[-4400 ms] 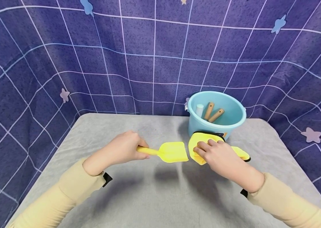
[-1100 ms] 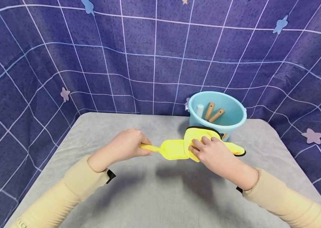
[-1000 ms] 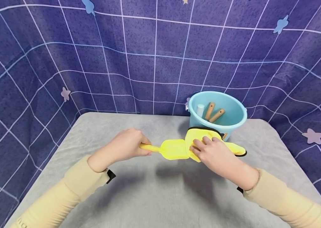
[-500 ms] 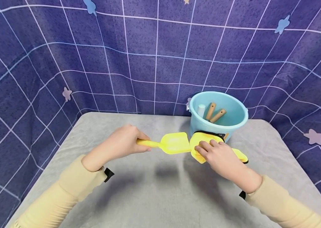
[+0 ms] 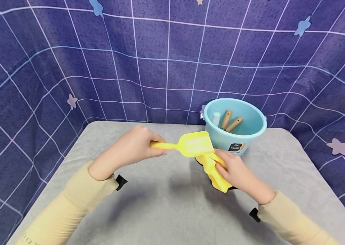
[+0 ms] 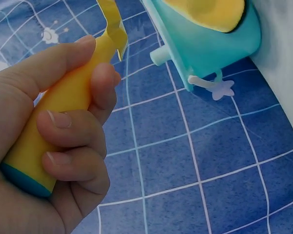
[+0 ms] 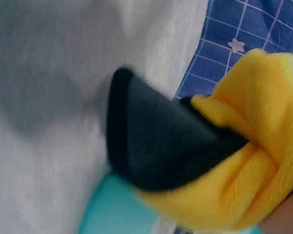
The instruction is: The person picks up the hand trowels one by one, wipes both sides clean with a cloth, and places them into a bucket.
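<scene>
My left hand [image 5: 138, 144] grips the handle of a yellow toy shovel [image 5: 195, 144], its fingers curled round it in the left wrist view. The shovel's blade points right and is held above the table. A yellow cloth [image 5: 213, 170] with a black edge and a grey underside [image 7: 161, 136] is bunched in my right hand [image 5: 236, 170]. That hand is just below the blade's right end, with the cloth against or directly under the blade; whether they touch is hard to tell. Part of the right hand's fingers is hidden by cloth and blade.
Behind my right hand stands a light blue bucket [image 5: 236, 134]. Inside it are two wooden handles [image 5: 234, 124] and a pale blue cylinder [image 5: 216, 118]. A grey cloth covers the table [image 5: 166, 214]. A dark blue gridded curtain [image 5: 148, 68] hangs at the back and sides.
The shovel has risen slightly and tilted, its blade end nearer the bucket. My right hand has turned and gone under the blade, and the cloth now hangs toward me, uncovering the bucket's label.
</scene>
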Available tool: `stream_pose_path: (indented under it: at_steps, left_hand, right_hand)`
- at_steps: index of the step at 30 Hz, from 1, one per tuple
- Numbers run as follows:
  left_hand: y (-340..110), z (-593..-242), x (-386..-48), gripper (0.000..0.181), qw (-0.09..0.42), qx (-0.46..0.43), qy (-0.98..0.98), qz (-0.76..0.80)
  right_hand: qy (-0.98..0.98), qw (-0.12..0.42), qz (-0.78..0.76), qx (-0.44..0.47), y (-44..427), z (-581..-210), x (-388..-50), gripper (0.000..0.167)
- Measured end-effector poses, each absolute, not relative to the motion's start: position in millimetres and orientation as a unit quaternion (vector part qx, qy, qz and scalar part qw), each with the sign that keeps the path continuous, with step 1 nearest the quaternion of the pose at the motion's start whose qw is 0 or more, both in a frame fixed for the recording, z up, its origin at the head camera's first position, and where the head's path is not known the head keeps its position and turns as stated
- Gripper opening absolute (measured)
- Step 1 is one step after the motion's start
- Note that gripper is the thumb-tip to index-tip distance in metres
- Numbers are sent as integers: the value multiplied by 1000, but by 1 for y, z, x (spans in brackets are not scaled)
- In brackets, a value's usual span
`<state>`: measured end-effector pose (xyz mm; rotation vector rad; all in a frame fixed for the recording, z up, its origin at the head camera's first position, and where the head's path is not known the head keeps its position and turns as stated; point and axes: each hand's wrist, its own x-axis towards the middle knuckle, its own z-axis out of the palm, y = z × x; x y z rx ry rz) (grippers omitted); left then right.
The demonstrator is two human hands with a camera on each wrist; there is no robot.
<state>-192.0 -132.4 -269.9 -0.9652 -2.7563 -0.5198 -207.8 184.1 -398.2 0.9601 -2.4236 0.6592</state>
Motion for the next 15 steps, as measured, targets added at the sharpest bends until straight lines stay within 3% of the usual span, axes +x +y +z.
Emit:
stream_pose_path:
  at_steps: [6,15]
  left_hand:
    - [-124,-266,-192,19,100,-345,-916,-177]
    - [-112,-267,-191,17,91,-359,-910,-188]
  right_hand:
    - [-881,123,390,239,178,-407,-209,21]
    - [-704,-98,689,138,170,-419,-214,33]
